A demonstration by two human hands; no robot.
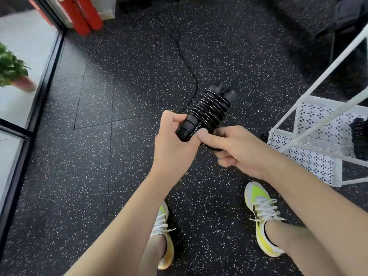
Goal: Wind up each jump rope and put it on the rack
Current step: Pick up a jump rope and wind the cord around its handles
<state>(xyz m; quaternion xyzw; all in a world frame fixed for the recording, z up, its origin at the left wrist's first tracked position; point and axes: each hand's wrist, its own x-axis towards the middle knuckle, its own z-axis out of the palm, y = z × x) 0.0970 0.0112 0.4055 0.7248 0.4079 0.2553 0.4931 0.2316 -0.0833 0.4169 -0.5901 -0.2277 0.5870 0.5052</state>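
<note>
Left hand [175,136] gripping the butt ends of 2 black handles of a jump rope [207,112] wound in tight coils; right hand [235,146] pinching the loose cord just beside them. Held above speckled floor [99,156], near white rack [318,140] on the right. Another cord [187,64] trailing across the floor beyond.

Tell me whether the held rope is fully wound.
Mostly wound, not fully: coils wrap the rope handles, but the right hand pinches a loose end.
</note>
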